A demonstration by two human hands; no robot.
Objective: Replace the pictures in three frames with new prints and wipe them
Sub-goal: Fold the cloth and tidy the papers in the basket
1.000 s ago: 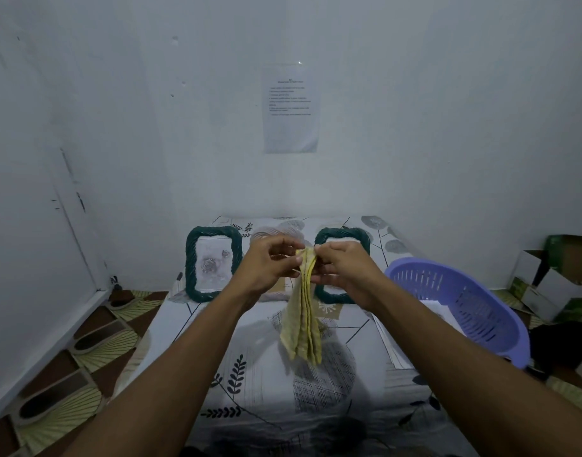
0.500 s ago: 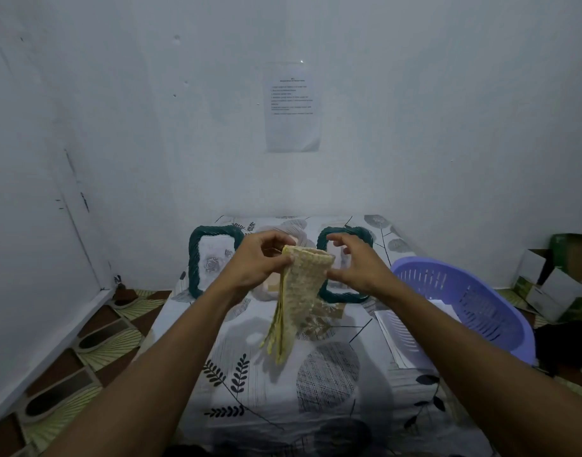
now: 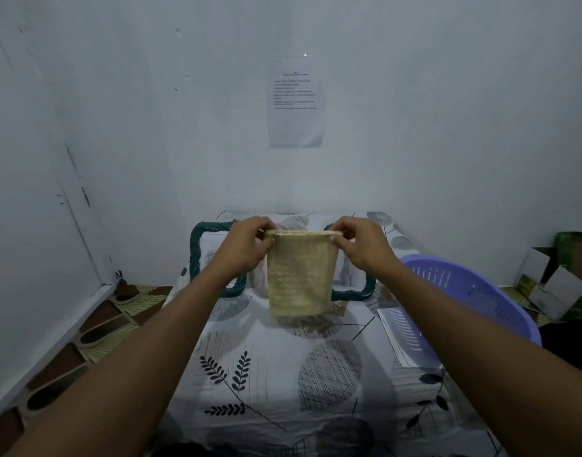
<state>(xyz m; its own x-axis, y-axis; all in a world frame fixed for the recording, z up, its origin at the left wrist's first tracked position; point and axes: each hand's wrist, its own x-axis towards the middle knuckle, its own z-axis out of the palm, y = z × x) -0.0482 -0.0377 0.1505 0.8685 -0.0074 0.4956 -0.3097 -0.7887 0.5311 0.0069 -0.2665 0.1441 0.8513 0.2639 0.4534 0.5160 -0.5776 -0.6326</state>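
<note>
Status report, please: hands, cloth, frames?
Hands: left hand and right hand pinch top corners of cloth. It hangs spread above table. Behind it, partly hidden: left frame, right frame. At right, apart: basket.

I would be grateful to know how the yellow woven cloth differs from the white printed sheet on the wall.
The yellow woven cloth is coarse-textured; the white printed sheet is smooth with lines of text. The cloth hangs from the left hand and right hand, which pinch its top corners; the sheet lies flat on the wall. Both are upright rectangles.
</note>
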